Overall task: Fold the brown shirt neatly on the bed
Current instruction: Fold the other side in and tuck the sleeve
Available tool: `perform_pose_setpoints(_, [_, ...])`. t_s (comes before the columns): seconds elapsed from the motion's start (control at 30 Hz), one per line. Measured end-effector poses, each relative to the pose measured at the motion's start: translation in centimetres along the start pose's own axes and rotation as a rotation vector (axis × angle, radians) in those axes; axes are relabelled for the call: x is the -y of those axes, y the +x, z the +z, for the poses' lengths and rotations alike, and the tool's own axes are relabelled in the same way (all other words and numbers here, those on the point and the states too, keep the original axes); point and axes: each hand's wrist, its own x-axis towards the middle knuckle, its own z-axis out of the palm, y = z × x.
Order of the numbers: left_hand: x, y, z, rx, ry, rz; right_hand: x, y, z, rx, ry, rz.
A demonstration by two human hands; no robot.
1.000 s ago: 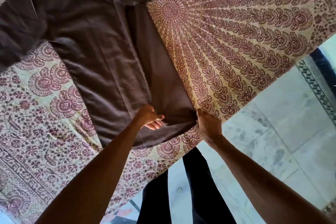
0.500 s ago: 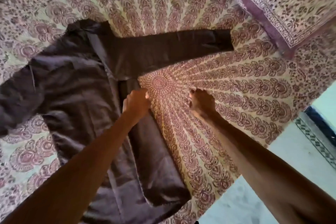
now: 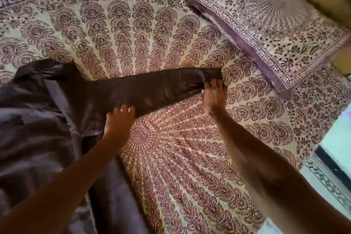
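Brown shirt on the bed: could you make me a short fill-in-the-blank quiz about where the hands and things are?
1. The right hand touches the cuff of the brown shirt's outstretched ____.
2. The left hand touches the shirt too, so ____ hands are on it.
3. Beyond the right hand, a patterned ____ lies on the bedsheet.
Missing words: sleeve; both; pillow.

Sheeny brown cloth shirt (image 3: pixel 47 138)

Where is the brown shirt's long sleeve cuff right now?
Head view, upper centre: the cuff lies on the patterned bedspread, touched by the right hand, left of the purple-edged pillow.
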Motion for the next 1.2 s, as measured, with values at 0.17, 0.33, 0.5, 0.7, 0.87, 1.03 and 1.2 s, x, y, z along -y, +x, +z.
perform_pose_setpoints(0.17, [2.9, -0.8, 0.6, -0.099, -0.024, 0.002, 0.9, -5.0, -0.5, -0.075, 0.071, -0.083])
perform_pose_setpoints(0.33, [7.8, -3.4, -1.0, -0.022, -0.133, -0.011, 2.9, -13.9, -3.0, 0.107, 0.385, -0.063])
perform_pose_setpoints(0.5, [12.9, -7.3, -2.6, -0.054, -0.274, -0.118, 7.9, -24.2, -5.5, 0.262, 0.439, -0.225])
perform_pose_setpoints(0.7, [18.2, -12.7, -1.3, -0.104, -0.520, -0.170, 15.7, -36.0, -9.8, 0.410, 0.375, -0.441])
perform_pose_setpoints(0.87, [19.1, -18.0, 2.3, -0.078, -0.438, 0.022, 19.8, -43.2, -9.9, 0.645, 0.209, -0.485])
perform_pose_setpoints(1.03, [17.3, -20.6, 5.4, -0.082, -0.638, -0.012, 21.1, -47.4, -7.6, 0.693, 0.136, -0.368])
perform_pose_setpoints(1.2, [14.9, -21.7, 6.0, -0.010, -0.675, -0.126, 21.5, -48.4, -7.1, 0.691, 0.063, -0.276])
